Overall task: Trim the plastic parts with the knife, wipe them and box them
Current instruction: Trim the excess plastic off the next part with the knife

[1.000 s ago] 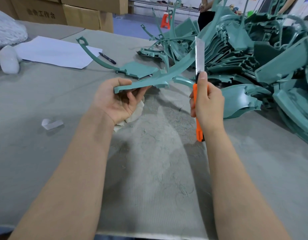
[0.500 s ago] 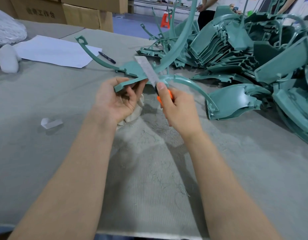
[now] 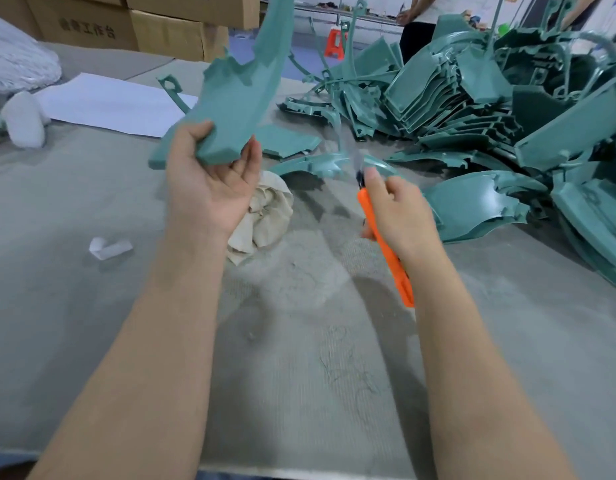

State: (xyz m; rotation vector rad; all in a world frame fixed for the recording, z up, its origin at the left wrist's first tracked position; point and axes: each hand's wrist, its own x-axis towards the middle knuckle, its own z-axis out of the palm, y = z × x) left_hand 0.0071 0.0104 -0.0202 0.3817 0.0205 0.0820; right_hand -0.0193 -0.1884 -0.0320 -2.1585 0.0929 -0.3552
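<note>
Head view: left hand [image 3: 209,181] raised, palm up, forearm stretched forward. Its grip pinches the lower end of a teal plastic part [image 3: 230,95] between thumb and fingers, and the part rises steeply above the hand. Right hand [image 3: 400,213] sits lower and to the right, grip curled round the orange knife [image 3: 386,251], blade pointing up (blurred), apart from the held part. A rag [image 3: 265,216] lies on the counter [image 3: 299,358] just under the left hand. The pile of teal parts [image 3: 490,98] is at far right.
</note>
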